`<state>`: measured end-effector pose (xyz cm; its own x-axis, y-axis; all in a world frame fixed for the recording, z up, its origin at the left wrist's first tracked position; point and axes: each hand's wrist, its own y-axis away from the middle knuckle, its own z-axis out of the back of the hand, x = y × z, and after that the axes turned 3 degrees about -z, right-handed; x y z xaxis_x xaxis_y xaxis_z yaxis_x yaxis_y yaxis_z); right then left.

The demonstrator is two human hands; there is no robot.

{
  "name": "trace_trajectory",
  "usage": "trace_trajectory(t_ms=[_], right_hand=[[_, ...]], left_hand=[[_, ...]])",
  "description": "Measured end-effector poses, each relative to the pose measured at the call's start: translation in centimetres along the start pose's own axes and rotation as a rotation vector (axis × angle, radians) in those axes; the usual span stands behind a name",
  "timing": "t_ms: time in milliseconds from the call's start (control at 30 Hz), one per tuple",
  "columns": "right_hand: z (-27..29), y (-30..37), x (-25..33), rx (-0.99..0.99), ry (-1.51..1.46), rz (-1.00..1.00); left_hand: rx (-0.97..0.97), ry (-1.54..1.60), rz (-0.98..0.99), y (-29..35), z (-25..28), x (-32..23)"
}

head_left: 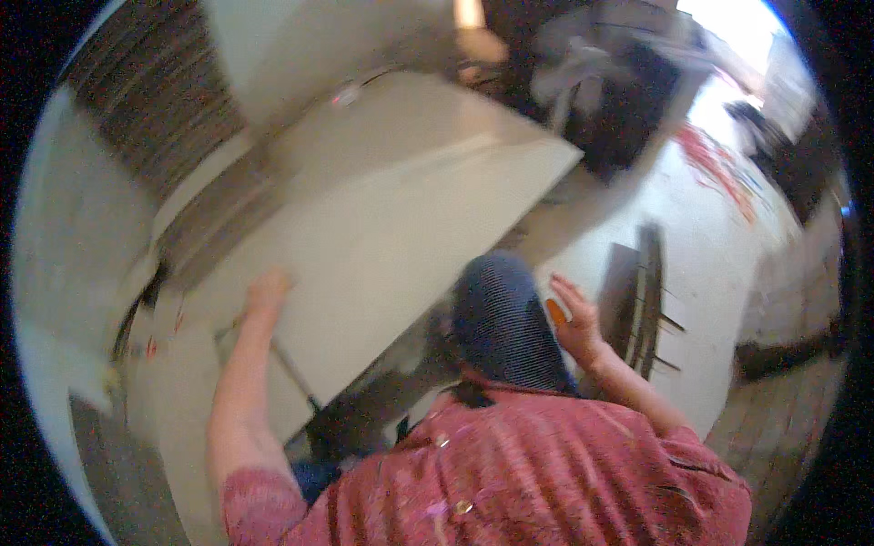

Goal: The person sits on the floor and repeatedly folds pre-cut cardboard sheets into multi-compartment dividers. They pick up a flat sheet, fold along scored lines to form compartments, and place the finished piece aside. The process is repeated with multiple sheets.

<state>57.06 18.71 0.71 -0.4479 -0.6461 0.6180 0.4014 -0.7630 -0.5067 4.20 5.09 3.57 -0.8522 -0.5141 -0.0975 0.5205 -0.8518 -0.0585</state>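
Observation:
My left hand (268,291) is over the pale tabletop (391,227), its fingers smeared by motion. Whether it grips anything does not show. Under that forearm a thin dark rod (293,371) with a black end lies near the table's edge; its kind is unclear. My right hand (579,335) is off the table, beside my raised knee (505,318) in dark patterned cloth. A small orange object (556,313) sits between its thumb and fingers, too blurred to name.
Dark slatted pieces (645,300) stand on the floor to my right. Red strips (715,173) lie scattered farther off. Stacked sheets (155,91) are at the far left. Beyond the table's far end, another person's hand (482,45) shows near a dark, cluttered area.

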Motion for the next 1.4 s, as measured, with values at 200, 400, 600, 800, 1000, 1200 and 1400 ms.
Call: trace_trajectory(t_ms=[200, 400, 600, 800, 1000, 1200, 1400], right_hand=[[-4.5, -5.2, 7.8, 0.258, -0.317, 0.233], [-7.2, -4.4, 10.2, 0.53, -0.403, 0.304], [-9.2, -5.2, 10.0, 0.678, -0.538, 0.085], [-14.5, -7.7, 15.9, 0.981, -1.129, -0.74], [-16.5, -7.1, 17.9, 0.67, -1.115, -0.792], [-14.4, -6.0, 15.8, 0.867, -0.762, -0.41], [-12.3, -5.8, 18.9, 0.786, -0.681, -0.201]], left_hand=[[-0.221, -0.121, 0.111, 2.4, -2.0, -1.0], [0.032, -0.064, 0.233, 1.3, -0.1, -3.2], [-0.105, 0.064, 0.094, 3.2, 1.4, -2.4], [-0.231, 0.012, -0.387, 13.5, 4.6, -10.8], [-0.522, 0.069, -0.232, 19.8, 5.1, -7.7], [-0.009, -0.503, 0.55, 23.3, 7.5, 5.0], [-0.117, -0.254, 0.443, 22.4, 10.2, 2.5]])
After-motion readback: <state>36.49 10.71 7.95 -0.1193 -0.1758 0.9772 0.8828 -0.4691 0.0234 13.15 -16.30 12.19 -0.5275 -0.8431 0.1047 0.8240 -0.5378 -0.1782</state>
